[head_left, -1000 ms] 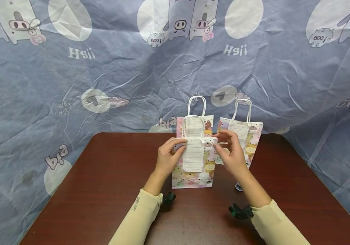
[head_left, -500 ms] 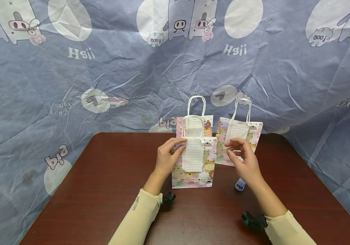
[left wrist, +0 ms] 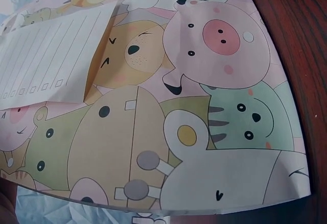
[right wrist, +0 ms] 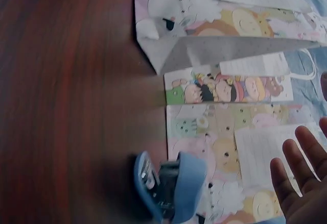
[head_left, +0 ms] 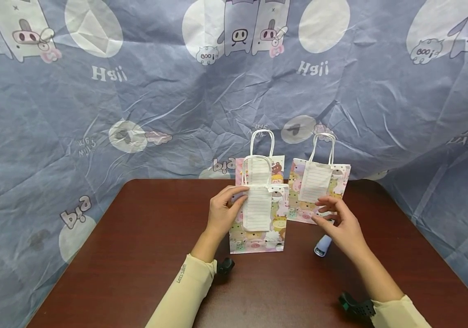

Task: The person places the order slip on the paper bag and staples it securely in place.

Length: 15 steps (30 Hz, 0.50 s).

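Observation:
A paper gift bag [head_left: 277, 234] printed with cartoon animals stands upright in the head view. A lined white sheet [head_left: 257, 212] lies against its front, just under the white handle. With thumb and fingers my left hand [head_left: 222, 212] pinches the bag's top edge at the left, beside the sheet. My right hand [head_left: 342, 225] is off to the right with bent, parted fingers and nothing in it. Just left of and below that hand, a small blue stapler [head_left: 323, 246] rests on the table. The right wrist view shows the stapler [right wrist: 190, 188] with its two arms spread.
Behind the front bag stands a second gift bag [head_left: 278, 168], mostly hidden. A third one [head_left: 293, 210], bearing its own lined sheet [head_left: 315, 182], stands at the back right. The dark red-brown table [head_left: 168, 218] ends at a blue printed cloth backdrop [head_left: 168, 105].
My right hand has let go of the front bag's top right corner and moved right and down, close to the stapler. My left hand keeps its hold on the bag.

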Available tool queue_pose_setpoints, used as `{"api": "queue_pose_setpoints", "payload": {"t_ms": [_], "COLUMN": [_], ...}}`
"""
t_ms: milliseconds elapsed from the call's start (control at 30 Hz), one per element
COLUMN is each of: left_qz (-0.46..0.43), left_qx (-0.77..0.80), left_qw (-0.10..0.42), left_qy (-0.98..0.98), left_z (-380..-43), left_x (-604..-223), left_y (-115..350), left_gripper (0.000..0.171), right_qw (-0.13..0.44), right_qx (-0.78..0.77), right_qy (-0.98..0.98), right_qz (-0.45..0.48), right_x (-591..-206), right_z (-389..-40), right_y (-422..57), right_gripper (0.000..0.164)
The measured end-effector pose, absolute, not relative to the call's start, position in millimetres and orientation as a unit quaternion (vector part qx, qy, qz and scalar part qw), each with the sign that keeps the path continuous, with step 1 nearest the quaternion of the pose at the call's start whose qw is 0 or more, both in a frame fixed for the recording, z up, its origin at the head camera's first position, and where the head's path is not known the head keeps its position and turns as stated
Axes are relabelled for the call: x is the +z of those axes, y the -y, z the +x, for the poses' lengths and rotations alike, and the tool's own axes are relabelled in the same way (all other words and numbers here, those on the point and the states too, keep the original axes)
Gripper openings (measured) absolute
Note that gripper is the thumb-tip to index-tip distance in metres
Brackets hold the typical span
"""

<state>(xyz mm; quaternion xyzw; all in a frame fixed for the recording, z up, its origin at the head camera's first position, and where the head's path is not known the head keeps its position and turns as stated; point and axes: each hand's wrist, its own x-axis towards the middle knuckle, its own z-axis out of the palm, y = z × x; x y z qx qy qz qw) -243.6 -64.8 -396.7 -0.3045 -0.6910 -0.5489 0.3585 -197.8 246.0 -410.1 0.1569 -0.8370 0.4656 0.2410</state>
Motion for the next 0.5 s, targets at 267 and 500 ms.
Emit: {"api": "queue_pose_setpoints", "payload": {"t_ms": [267,500], "left_qz": [-0.311,-0.319], "left_qx": [-0.547,-0.55], "left_qw": [0.362,0.359], "left_qy": [0.688,0.683], "left_z": [-248,-251], "left_x": [-401,-405], "left_y": [66,68], "left_gripper": [0.021,0.021], "right_qw": [0.215,0.185], "right_qx": [0.45,0.443], "right_qy": [0.858,0.871], "right_qz": [0.122,0.103], "right_x": [-427,-439], "right_z": [-188,-183], "right_y": [-264,-279], "right_gripper": [0.047,0.04]}}
